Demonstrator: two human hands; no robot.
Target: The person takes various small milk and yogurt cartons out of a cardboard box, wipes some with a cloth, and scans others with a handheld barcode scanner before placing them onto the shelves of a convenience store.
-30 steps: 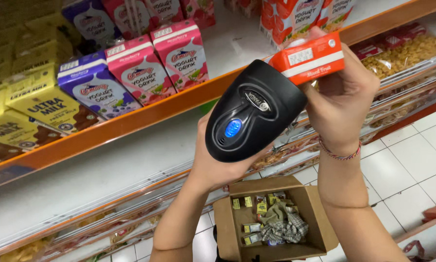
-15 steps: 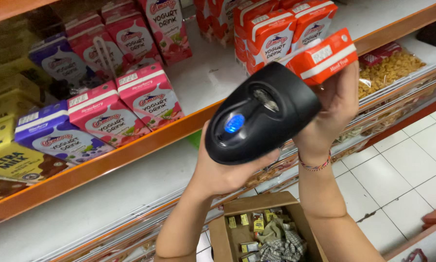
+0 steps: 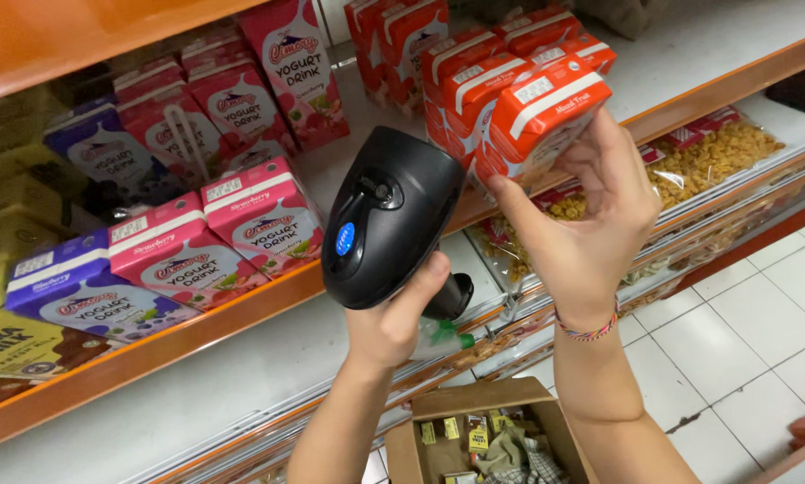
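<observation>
My left hand [image 3: 393, 323] grips a black handheld scanner [image 3: 389, 220] with a blue button, its head pointing up at the shelf. My right hand [image 3: 591, 224] holds a small orange drink carton [image 3: 541, 112] up against a row of matching orange cartons [image 3: 461, 63] on the orange-edged shelf [image 3: 241, 314]. The scanner sits just left of the held carton, not touching it.
Pink drink cartons [image 3: 259, 215], purple ones [image 3: 89, 287] and yellow-brown ones [image 3: 17, 345] stand on the shelf to the left. Bagged snacks [image 3: 707, 157] fill the lower shelf at right. An open cardboard box [image 3: 488, 439] with small items sits on the white tiled floor [image 3: 743, 350] below.
The view has shifted so the shelf sits lower and to the right. My right hand has moved the orange carton closer to the orange row. The scanner has tilted more upright.
</observation>
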